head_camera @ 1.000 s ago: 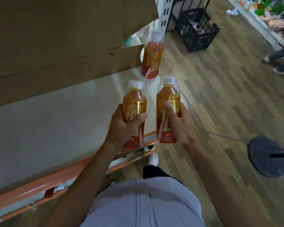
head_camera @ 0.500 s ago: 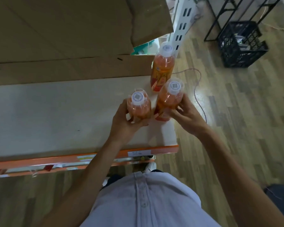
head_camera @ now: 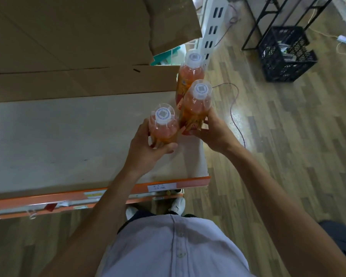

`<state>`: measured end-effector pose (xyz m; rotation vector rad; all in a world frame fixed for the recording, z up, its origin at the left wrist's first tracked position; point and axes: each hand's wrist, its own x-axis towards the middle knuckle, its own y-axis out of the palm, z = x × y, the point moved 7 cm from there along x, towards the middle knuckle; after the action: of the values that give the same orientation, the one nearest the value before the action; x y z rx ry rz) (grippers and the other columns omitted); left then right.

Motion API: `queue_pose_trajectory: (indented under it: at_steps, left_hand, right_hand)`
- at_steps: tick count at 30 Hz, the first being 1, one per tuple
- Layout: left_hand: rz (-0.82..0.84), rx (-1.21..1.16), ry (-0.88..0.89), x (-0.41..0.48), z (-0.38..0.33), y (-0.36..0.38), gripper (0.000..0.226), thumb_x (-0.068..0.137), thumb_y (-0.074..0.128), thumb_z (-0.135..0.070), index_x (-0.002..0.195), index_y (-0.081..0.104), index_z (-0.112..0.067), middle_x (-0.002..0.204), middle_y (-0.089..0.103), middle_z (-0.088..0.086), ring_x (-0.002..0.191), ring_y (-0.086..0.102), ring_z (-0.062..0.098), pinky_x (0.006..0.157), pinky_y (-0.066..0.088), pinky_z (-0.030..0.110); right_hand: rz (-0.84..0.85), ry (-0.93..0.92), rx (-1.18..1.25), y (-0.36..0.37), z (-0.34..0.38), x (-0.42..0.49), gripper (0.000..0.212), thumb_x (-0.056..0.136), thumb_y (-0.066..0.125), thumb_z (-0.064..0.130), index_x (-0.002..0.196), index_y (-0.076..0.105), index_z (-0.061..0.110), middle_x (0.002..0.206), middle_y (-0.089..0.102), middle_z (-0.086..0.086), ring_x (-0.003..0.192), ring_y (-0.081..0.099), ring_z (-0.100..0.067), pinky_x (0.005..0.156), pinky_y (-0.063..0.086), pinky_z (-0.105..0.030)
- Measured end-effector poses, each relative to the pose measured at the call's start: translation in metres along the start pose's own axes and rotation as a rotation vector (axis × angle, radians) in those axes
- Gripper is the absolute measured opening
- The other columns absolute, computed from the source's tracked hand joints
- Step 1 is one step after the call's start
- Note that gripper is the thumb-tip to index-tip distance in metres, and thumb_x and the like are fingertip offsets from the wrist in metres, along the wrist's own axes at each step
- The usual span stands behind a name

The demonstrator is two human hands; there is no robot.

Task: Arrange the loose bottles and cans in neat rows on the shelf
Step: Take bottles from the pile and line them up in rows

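Caps up, the left hand (head_camera: pixel 148 148) grips the left bottle (head_camera: pixel 164 126) and the right hand (head_camera: pixel 214 134) grips the right bottle (head_camera: pixel 196 106) over the shelf (head_camera: pixel 68 136), with the standing bottle (head_camera: pixel 190 72) at 12 o'clock just beyond the right bottle, so the right hand is nearer.

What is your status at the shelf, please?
Left hand grips left drink bottle, right hand grips right drink bottle, over shelf, right end. Third drink bottle stands just behind. Cardboard along back.
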<state>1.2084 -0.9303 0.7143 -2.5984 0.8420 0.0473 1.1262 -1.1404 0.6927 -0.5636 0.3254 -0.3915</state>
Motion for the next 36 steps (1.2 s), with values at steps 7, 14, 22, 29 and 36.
queue_pose_trajectory:
  at_steps: [7, 14, 22, 29, 36]
  left_hand:
    - [-0.008, -0.008, -0.001, -0.001, 0.002, 0.001, 0.075, 0.063, 0.091, -0.036, 0.128, 0.052, -0.032, 0.123, 0.063, -0.010, 0.113, 0.059, 0.003, 0.095, 0.054, 0.035]
    - [0.017, -0.053, -0.034, -0.001, 0.000, 0.005, 0.080, 0.060, 0.092, -0.040, 0.129, 0.052, -0.035, 0.125, 0.062, -0.004, 0.117, 0.060, 0.017, 0.084, 0.060, 0.043]
    - [0.010, -0.037, -0.004, -0.002, -0.005, 0.007, 0.073, 0.069, 0.090, -0.016, 0.130, 0.050, -0.023, 0.126, 0.059, 0.001, 0.114, 0.057, 0.013, 0.068, 0.050, 0.006]
    - [0.009, -0.056, 0.012, -0.004, -0.008, 0.009, 0.075, 0.071, 0.086, -0.007, 0.135, 0.047, -0.013, 0.124, 0.058, 0.002, 0.097, 0.057, -0.014, 0.062, 0.047, 0.003]
    - [0.095, 0.167, 0.008, 0.001, 0.005, 0.009, 0.083, 0.070, 0.088, -0.029, 0.140, 0.044, -0.020, 0.119, 0.055, -0.014, 0.108, 0.053, 0.002, 0.072, 0.035, -0.006]
  right_hand:
    - [-0.020, 0.014, 0.006, 0.012, -0.029, 0.016, 0.094, 0.055, 0.078, 0.070, 0.129, 0.046, 0.023, 0.118, 0.064, 0.002, 0.103, 0.066, -0.021, 0.084, 0.058, -0.046]
    - [-0.115, 0.009, -0.021, 0.004, -0.011, 0.012, 0.050, 0.073, 0.089, 0.020, 0.117, 0.066, 0.012, 0.112, 0.071, 0.000, 0.101, 0.068, -0.015, 0.091, 0.057, -0.031]
    - [-0.073, 0.058, -0.054, 0.007, -0.014, 0.015, 0.058, 0.079, 0.085, 0.024, 0.130, 0.059, 0.016, 0.126, 0.068, 0.000, 0.113, 0.065, -0.023, 0.091, 0.057, -0.033]
    - [-0.102, 0.084, -0.113, 0.008, -0.017, 0.014, 0.055, 0.079, 0.084, 0.027, 0.127, 0.060, 0.017, 0.122, 0.070, -0.002, 0.109, 0.067, -0.024, 0.089, 0.058, -0.041]
    - [-0.108, 0.160, 0.057, 0.006, -0.006, -0.017, 0.079, 0.088, 0.075, 0.036, 0.152, 0.036, 0.012, 0.146, 0.052, -0.010, 0.128, 0.055, -0.022, 0.101, 0.051, -0.039]
